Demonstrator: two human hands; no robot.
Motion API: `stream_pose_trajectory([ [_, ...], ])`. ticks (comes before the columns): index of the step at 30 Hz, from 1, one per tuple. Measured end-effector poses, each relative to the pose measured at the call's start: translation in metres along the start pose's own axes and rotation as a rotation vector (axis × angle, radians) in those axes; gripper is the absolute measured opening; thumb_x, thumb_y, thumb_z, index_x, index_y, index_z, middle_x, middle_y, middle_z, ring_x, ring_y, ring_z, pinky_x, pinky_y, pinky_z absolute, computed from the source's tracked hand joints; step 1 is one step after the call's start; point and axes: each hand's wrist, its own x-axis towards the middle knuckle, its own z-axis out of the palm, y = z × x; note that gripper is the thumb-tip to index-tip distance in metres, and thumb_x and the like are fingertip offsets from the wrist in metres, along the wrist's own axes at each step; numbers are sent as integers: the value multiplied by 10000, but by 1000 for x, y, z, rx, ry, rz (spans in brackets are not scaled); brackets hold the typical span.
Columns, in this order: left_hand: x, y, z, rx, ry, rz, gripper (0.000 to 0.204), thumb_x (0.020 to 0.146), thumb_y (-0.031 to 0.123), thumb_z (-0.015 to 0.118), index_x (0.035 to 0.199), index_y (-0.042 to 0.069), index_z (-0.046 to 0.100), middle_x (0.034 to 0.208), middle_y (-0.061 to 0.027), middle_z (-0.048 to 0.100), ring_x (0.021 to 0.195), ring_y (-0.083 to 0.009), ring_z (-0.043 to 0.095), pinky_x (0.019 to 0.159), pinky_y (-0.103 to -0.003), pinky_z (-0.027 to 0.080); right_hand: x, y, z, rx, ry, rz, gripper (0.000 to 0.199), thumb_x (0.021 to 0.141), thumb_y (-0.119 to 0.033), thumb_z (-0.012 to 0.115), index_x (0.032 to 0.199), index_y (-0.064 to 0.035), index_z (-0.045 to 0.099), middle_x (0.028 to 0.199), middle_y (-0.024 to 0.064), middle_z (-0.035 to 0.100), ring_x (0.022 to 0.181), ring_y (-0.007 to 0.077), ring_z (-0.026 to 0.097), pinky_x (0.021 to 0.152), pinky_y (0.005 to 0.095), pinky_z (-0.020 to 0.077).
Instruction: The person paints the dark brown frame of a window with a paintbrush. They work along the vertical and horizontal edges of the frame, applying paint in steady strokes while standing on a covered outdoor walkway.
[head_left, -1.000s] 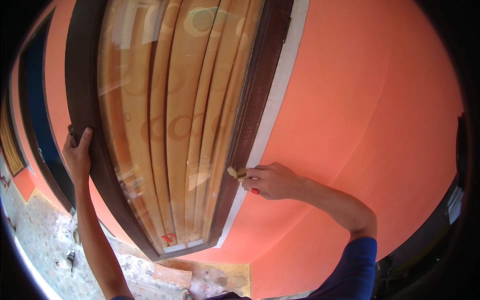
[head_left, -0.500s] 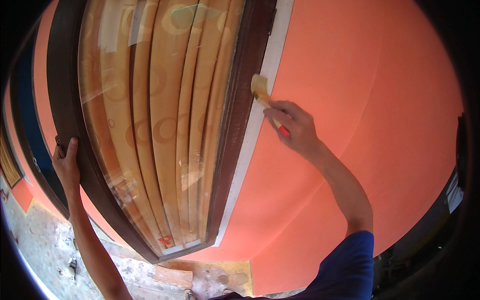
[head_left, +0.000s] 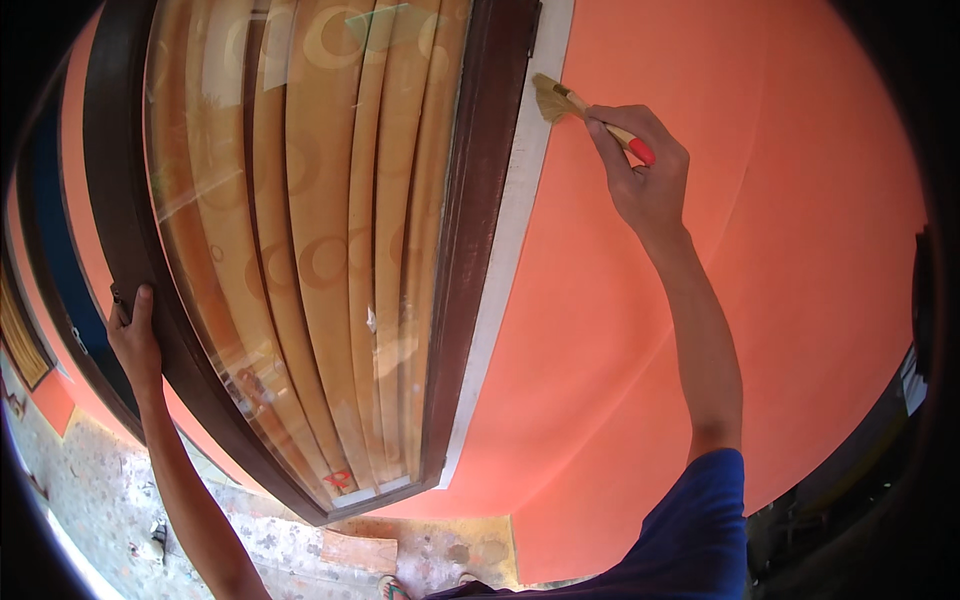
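Observation:
In my right hand [head_left: 645,175] is a paintbrush [head_left: 600,112] with pale bristles and a red-tipped wooden handle. Its splayed bristles lie against the white strip [head_left: 515,190] that runs between the dark frame and the orange wall. My left hand [head_left: 137,335] grips the outer edge of the dark brown window sash [head_left: 120,150], its thumb on the near face and the other fingers partly hidden behind. Glass [head_left: 330,200] fills the sash, with light brown curtains showing through it, and the sash stands swung out from the wall.
An orange wall [head_left: 800,180] spreads to the right. Down below lies a paint-spotted floor [head_left: 95,490] with a flat brown board [head_left: 358,550] on it and my sandalled feet [head_left: 395,588] nearby. A dark blue panel [head_left: 60,210] stands at the far left.
My right hand has moved up and to the right with the paintbrush, whose bristles now point left and fan out on the white strip. The left hand keeps its grip on the sash.

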Motion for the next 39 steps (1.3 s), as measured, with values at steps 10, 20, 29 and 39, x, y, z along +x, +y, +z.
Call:
stream_pose_trajectory([
  [10,-4,1,6,-7,2,-29,468,904,338,713,1127,-69,653,1026,-113,703,931,-163,637,848,-297,491,-119,-63,15,232,-1276,94,146,883,-116,672,1022,-103,713,895,65,655,834,236,645,617,376,538],
  [20,2,-8,-8,-65,-36,50,415,936,277,677,1154,-74,634,1033,-109,696,918,-163,627,838,-301,493,175,34,-11,-27,62,-198,173,918,-190,687,1008,-49,730,802,80,667,714,166,576,622,309,461],
  [29,-4,-4,-2,-51,-1,97,449,926,308,682,1161,-72,632,1047,-124,697,953,-188,634,877,-318,485,155,25,-7,-247,-96,-97,264,934,-304,675,941,-44,716,767,42,681,702,149,622,676,320,513],
  [39,-8,3,-1,-77,-45,83,478,927,330,676,1177,-73,614,1070,-136,691,972,-220,632,898,-337,479,237,49,-31,33,176,-64,163,899,-154,705,1019,-49,737,739,62,682,675,108,609,595,271,468],
])
